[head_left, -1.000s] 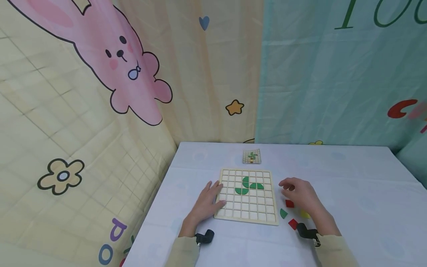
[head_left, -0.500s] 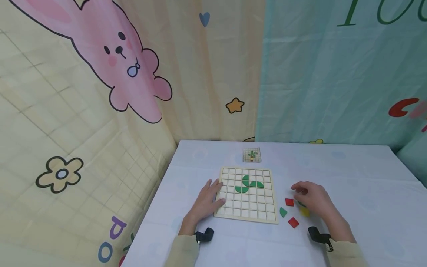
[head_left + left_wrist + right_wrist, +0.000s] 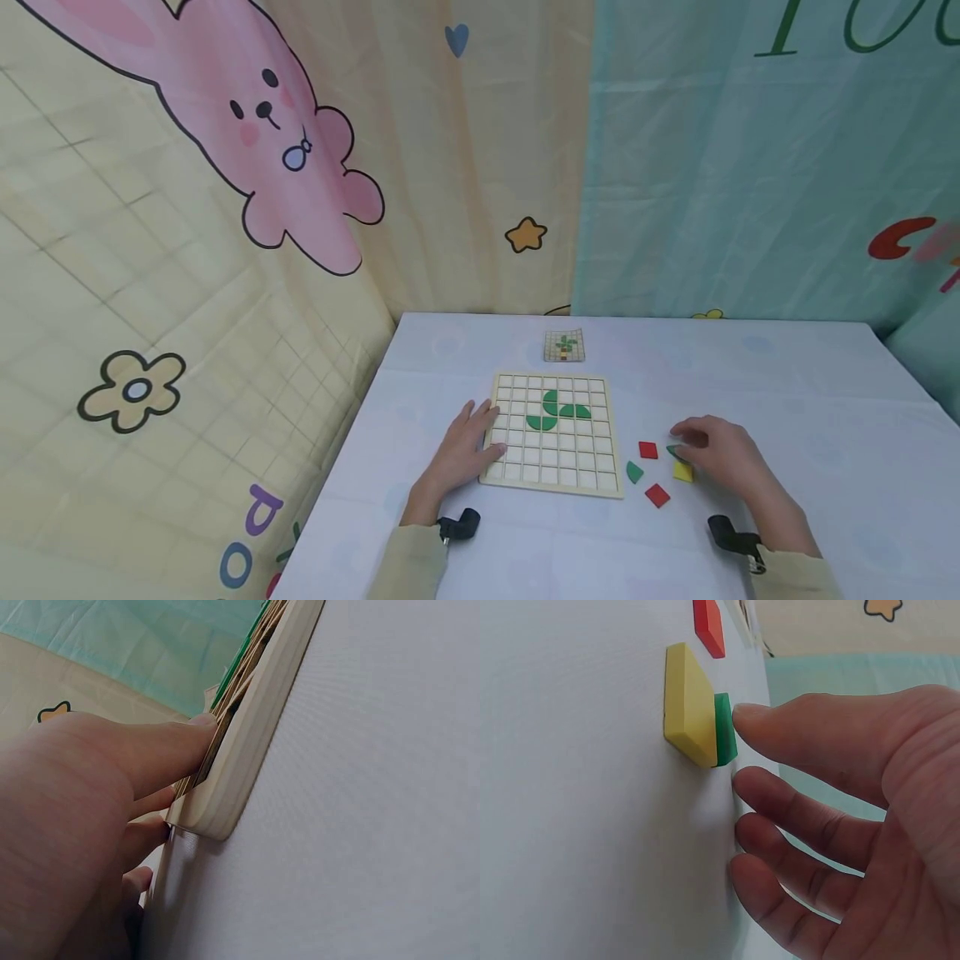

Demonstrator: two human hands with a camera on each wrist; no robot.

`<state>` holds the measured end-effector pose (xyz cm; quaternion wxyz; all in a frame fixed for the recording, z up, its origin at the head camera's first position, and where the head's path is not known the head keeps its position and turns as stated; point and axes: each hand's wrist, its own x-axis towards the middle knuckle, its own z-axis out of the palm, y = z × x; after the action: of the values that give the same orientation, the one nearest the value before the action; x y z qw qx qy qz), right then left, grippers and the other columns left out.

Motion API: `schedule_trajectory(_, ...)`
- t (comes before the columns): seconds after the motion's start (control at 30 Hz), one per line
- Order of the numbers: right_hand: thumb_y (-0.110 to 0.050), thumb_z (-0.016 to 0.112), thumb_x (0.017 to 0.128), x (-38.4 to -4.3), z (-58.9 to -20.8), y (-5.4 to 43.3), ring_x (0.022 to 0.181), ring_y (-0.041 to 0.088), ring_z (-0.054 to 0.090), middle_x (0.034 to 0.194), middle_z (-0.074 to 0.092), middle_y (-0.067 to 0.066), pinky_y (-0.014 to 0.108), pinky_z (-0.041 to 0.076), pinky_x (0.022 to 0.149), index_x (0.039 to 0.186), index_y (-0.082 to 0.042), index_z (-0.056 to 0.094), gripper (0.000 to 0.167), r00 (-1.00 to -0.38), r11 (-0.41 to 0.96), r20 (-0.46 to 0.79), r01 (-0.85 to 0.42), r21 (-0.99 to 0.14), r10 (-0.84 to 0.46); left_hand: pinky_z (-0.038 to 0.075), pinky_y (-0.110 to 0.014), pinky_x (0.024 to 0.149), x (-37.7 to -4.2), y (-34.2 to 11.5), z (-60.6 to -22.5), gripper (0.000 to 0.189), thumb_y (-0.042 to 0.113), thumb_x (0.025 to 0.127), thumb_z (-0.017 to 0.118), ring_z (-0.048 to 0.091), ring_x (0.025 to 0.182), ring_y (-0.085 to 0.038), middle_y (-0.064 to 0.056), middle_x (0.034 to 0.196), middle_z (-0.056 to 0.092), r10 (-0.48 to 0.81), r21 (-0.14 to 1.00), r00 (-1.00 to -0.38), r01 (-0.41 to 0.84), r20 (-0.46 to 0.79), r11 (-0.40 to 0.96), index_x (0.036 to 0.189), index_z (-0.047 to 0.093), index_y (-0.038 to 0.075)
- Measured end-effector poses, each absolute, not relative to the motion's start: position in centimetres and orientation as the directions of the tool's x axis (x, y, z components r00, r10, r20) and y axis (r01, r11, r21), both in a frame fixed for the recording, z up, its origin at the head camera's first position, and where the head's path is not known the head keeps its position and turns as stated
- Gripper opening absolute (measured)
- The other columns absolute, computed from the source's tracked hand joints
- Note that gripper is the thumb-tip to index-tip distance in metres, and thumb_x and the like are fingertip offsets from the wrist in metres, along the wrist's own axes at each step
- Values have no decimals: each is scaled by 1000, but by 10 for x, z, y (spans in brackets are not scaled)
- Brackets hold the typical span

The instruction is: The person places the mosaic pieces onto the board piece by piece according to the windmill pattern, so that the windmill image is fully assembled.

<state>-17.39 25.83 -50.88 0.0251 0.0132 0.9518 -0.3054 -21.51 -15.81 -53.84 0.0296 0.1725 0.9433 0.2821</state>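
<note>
My left hand (image 3: 467, 443) rests on the left edge of a wooden grid board (image 3: 517, 473), its fingers along the rim and its thumb on the front part. In the left wrist view the thumb (image 3: 172, 746) lies against the board's side. Green quarter-circle tiles (image 3: 550, 403) sit in the grid's upper middle. To the right of the board, my right hand (image 3: 723, 454) is low over the table with loosely bent fingers. Its thumb tip is at a green tile (image 3: 725, 731), partly hidden behind a yellow square tile (image 3: 686, 705) in the right wrist view.
Two red square tiles (image 3: 648, 450) and another green tile (image 3: 634, 472) lie between the board and my right hand. A small pattern card (image 3: 564, 345) lies beyond the board. Printed curtains (image 3: 480, 167) hang behind the white table (image 3: 825, 400).
My right hand has moved right and toward me, away from the board's edge to the loose tiles, uncovering the yellow tile. My left hand has stayed on the board.
</note>
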Motion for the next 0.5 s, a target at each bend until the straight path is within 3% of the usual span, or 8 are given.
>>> schedule_trajectory(0.5, -15, 81, 85, -178, -509, 263, 98, 35, 58, 105, 65, 16, 53, 55, 82, 108, -4, 75, 26, -992, 831, -119, 100, -547, 41, 16, -55, 120, -215, -160, -539, 69, 40, 97, 63, 10, 153, -32, -4, 164, 29, 348, 558, -936, 317, 52, 767, 156, 40, 13)
